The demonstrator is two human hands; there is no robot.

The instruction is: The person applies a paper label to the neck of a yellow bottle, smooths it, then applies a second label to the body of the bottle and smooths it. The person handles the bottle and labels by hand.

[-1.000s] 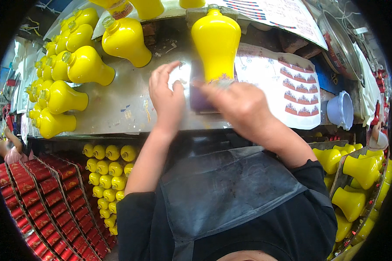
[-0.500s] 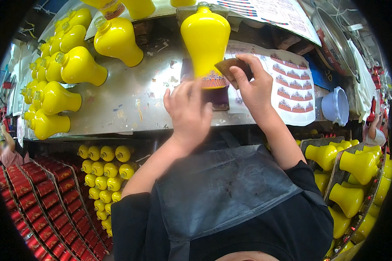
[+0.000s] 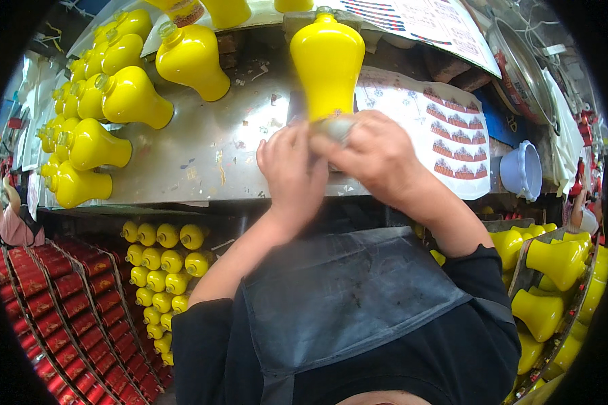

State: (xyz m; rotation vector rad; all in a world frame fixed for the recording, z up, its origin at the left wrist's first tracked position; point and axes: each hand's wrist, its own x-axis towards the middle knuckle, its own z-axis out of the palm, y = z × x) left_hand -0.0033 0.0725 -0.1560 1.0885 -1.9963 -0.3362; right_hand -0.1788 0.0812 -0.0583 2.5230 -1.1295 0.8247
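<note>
A glossy yellow bottle point(image 3: 327, 61) lies on its side at the middle of the workbench, neck pointing away from me, with a patterned decal band near its base mostly hidden by my hands. My left hand point(image 3: 292, 169) is closed at the base end, fingers together against the bottle. Pressed to the band from the right is my right hand point(image 3: 380, 152), gripping a thin flat scraper point(image 3: 338, 127) that is smeared by motion. The far end of the bottle rests by a dark block, and its base is covered by my fingers.
Several yellow bottles point(image 3: 136, 98) lie along the bench's left side. Right of my hands is a decal sheet point(image 3: 456, 145), then a pale blue bucket point(image 3: 520, 170). Racks of yellow bottles point(image 3: 554, 263) stand low at the right; red boxes point(image 3: 61, 304) are stacked low at the left.
My right hand has swung left and down, bringing the scraper onto the decal band. My left hand stays by the base, its fingers drawn closer together.
</note>
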